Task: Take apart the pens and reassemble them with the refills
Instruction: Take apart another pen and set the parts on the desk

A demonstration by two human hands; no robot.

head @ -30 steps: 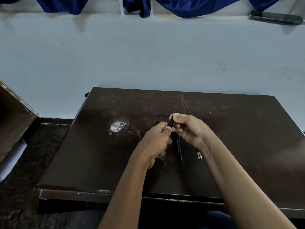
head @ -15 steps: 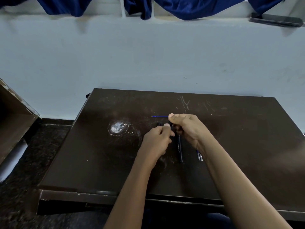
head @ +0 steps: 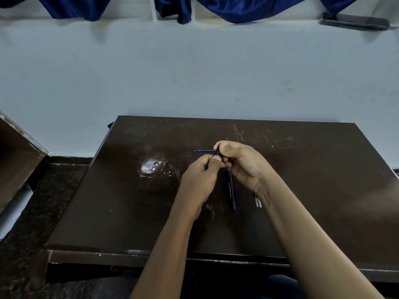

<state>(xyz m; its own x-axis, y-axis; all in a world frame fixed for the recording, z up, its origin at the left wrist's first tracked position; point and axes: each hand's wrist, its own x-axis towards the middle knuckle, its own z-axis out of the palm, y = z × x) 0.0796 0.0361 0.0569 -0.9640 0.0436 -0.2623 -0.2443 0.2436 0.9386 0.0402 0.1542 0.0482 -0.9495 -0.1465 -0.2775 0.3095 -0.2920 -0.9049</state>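
Note:
Both hands meet over the middle of the dark brown table (head: 323, 190). My left hand (head: 199, 180) and my right hand (head: 244, 165) each pinch a short black pen part (head: 217, 152) between thumb and fingers, with its top end sticking up between them. A thin blue refill (head: 204, 150) lies flat on the table just left of my right thumb. A black pen barrel (head: 231, 190) lies lengthwise on the table below the hands. Two silver-tipped refill ends (head: 257, 200) show beside my right wrist; the rest of them is hidden under it.
A pale worn patch (head: 150, 166) marks the table left of the hands. A light wall (head: 194, 72) rises behind the table, with blue cloth (head: 248, 7) hanging above it. A brown box-like edge (head: 19, 156) stands at the far left beside dark stone floor (head: 32, 266).
The hands have stayed together over the same spot. The black pen part shows again between the fingertips after being mostly covered half a second ago. Parts on the table have not moved.

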